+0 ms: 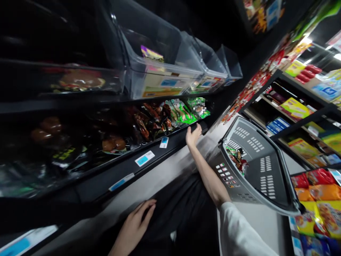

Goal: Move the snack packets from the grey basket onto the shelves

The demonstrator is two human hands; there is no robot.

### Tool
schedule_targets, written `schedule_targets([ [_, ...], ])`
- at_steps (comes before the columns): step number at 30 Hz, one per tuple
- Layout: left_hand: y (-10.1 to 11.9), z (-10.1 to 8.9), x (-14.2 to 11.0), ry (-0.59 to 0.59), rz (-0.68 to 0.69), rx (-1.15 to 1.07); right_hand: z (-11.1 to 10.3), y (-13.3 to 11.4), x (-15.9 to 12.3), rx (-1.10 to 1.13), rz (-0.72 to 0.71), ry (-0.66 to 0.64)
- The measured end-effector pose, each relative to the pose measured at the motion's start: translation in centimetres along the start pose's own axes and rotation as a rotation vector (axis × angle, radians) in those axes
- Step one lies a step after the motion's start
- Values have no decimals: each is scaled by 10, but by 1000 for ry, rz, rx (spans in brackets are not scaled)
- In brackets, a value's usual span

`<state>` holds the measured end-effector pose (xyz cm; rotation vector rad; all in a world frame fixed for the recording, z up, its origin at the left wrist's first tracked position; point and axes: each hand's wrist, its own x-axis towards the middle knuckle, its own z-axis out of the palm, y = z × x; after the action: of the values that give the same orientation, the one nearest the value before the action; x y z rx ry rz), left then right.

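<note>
My right hand (pixel 194 136) reaches to the front edge of the dark lower shelf (pixel 149 156), its fingers apart with nothing in them. Just beyond it lie green snack packets (pixel 183 112) and a silver-and-green packet (pixel 198 106). Left of these are dark-brown packaged snacks (pixel 151 119). My left hand (pixel 137 222) hangs low in front of my dark clothing, fingers loosely curved, thumb apart from them, holding nothing. To the right of my right arm is a grey shopping basket (pixel 266 153) with some packets (pixel 238 158) inside.
Clear plastic bins (pixel 167 73) line the shelf above, one with a purple-and-yellow packet (pixel 151 54). Price tags (pixel 145 158) run along the lower shelf's lip. Across the aisle, shelves hold yellow boxes (pixel 297 107) and bright snack bags (pixel 326 192).
</note>
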<state>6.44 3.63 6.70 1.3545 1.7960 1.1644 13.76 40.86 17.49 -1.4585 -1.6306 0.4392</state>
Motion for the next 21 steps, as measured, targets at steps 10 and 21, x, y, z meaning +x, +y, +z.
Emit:
schedule_targets([
  [10,18,-12,-11,-106,39,193,-213,-94,-153,-35,-1006,-852],
  [21,9,-10,-13,-126,53,287,-341,-68,34,-385,-307,-394],
])
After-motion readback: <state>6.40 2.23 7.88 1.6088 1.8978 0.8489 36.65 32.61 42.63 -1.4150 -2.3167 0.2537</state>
